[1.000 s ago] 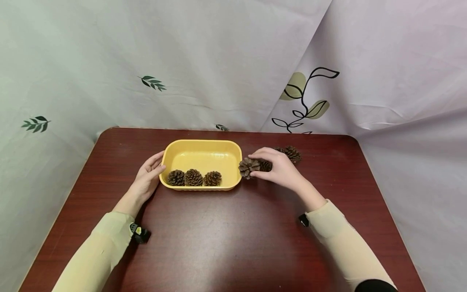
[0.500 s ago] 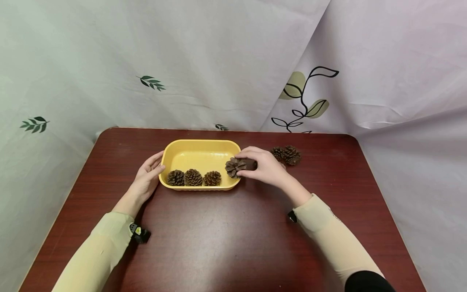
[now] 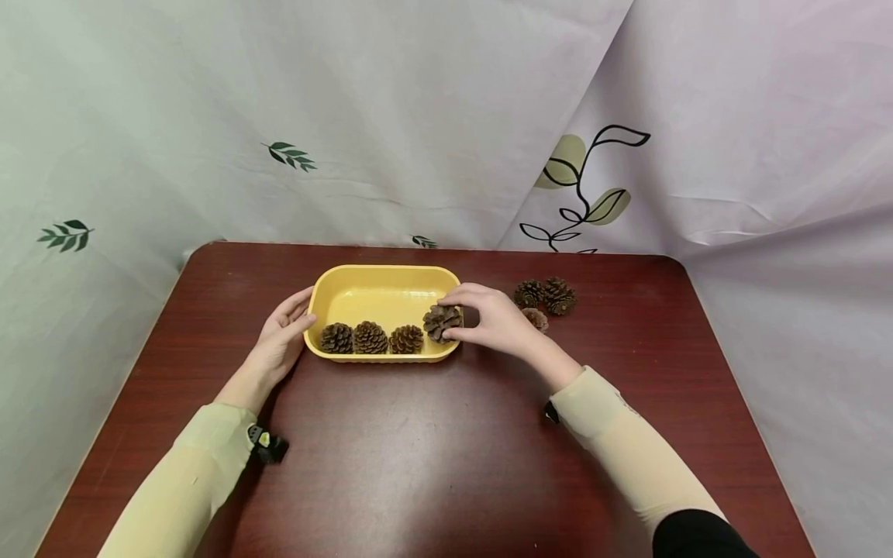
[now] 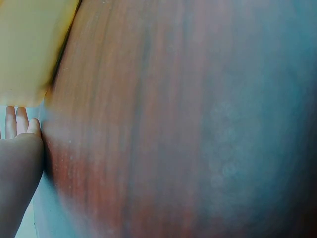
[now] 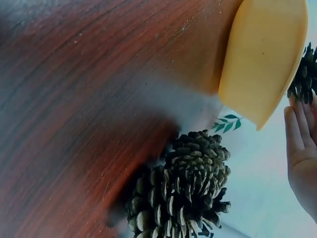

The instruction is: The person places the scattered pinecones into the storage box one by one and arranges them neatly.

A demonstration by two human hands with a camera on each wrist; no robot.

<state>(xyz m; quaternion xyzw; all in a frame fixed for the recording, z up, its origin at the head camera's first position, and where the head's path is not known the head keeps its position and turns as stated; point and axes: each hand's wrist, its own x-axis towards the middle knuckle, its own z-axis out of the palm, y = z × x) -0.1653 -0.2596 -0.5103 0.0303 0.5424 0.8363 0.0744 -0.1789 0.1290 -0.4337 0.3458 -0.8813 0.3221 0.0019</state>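
A yellow plastic tray (image 3: 382,358) lies on the table, with three brown pine cones (image 3: 370,338) in a row along its near wall. My left hand (image 3: 281,341) holds the tray's left end, thumb at the rim and fingers along the outside. In the left wrist view, the fingertips (image 4: 21,113) meet the tray (image 4: 25,54). Over the tray's right end, my right hand (image 3: 491,319) pinches another pine cone (image 3: 441,322) between thumb and fingers. In the right wrist view this pine cone (image 5: 306,74) shows above the rim; whether it touches the tray floor is hidden.
Three more pine cones (image 3: 559,296) sit close together on the dark red wooden table (image 3: 418,449), right of the tray. A pale curtain (image 3: 377,124) with printed leaves hangs behind the table's far edge and along its sides.
My right hand has carried its pine cone left, from beside the tray to over its right end. That uncovers the cones behind the hand. My left hand and the tray have stayed put.
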